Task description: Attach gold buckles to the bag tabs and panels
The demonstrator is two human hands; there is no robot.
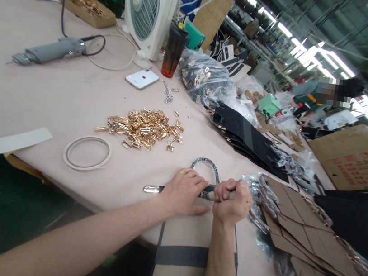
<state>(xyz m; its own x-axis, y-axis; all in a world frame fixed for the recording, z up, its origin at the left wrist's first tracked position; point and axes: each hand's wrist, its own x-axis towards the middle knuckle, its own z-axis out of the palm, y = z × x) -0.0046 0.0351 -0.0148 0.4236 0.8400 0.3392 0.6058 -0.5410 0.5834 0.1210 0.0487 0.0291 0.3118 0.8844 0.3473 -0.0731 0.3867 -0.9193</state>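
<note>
My left hand (183, 193) lies flat across a dark strap (162, 189), its fingers stretched out. A shiny metal tip (152, 189) ends that strap on the left. My right hand (233, 203) is closed in a fist around a pale rod-like tool (212, 196), whose end meets the strap by a small metal fitting; the exact kind of tool is hidden. Behind the hands curves a plastic-wrapped handle (207, 162). Beneath my forearms lies a beige bag panel (185, 237) with a dark stripe (182, 255).
Beyond my hands sit a pile of gold buckles (146, 128) and a tape roll (87, 153). Farther off are an electric screwdriver (50, 50), a phone (142, 78), a tumbler (174, 51) and a fan (149, 7). Brown panels (293, 201) are stacked to the right.
</note>
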